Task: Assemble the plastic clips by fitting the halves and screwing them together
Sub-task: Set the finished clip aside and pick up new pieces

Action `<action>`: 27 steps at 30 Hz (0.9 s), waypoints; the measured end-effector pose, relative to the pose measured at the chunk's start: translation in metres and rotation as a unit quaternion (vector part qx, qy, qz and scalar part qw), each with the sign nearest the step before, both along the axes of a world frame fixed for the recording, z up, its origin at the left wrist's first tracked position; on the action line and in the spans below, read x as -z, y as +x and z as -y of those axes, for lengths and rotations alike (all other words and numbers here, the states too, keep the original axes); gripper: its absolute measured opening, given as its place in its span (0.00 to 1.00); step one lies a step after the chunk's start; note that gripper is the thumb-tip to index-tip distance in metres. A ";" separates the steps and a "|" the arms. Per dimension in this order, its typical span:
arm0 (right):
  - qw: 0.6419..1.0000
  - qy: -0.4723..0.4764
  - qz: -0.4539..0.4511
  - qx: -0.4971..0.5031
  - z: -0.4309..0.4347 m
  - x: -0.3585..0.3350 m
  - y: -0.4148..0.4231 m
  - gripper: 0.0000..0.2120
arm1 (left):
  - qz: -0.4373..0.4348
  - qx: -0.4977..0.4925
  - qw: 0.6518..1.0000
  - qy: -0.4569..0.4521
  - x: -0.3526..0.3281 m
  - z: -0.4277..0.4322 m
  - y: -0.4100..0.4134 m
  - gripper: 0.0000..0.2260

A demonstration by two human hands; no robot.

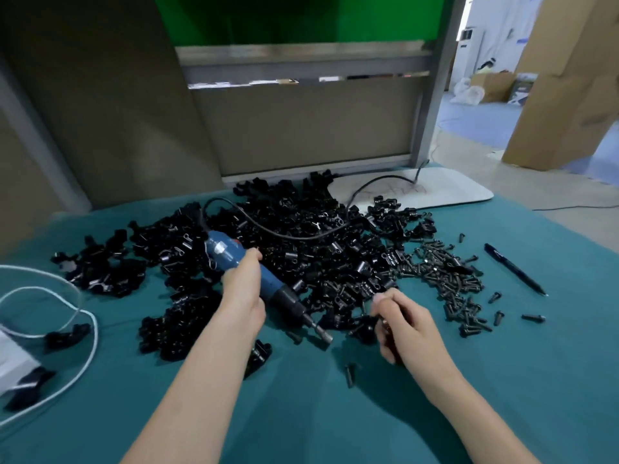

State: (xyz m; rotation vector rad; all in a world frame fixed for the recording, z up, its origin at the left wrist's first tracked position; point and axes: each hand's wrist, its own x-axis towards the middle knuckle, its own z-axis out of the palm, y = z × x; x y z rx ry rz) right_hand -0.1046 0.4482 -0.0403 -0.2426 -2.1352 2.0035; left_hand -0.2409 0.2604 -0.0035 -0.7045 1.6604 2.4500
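Note:
My left hand [242, 289] grips a blue electric screwdriver [231, 256] around its body, and the black nose with the metal bit [321, 330] points down and to the right. Just right of the bit, my right hand [402, 324] holds a black plastic clip [363, 328] between curled fingers. A big heap of black clip halves [301, 242] covers the middle of the teal table cloth [301, 413]. A pile of black screws [449, 276] lies right of the heap. One loose screw [350, 375] lies on the cloth below my right hand.
The screwdriver's black cable [284, 231] loops over the heap toward a white board [435, 190] at the back. A black pen [514, 269] lies at the right. A white cord [80, 316] curls at the left edge. Assembled clips [258, 358] lie near my left forearm.

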 end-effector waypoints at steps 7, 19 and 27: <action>0.925 -0.375 0.008 0.057 0.041 -0.066 -0.047 0.17 | -0.312 0.188 0.848 -0.385 -0.041 -0.008 0.054 0.13; 0.922 -0.341 -0.177 -0.045 0.102 -0.254 -0.118 0.18 | -0.475 0.153 0.787 -0.364 -0.204 0.008 0.033 0.18; 0.931 -0.221 -0.285 -0.063 0.086 -0.433 -0.183 0.14 | -0.552 -0.067 0.719 -0.418 -0.416 0.005 -0.077 0.13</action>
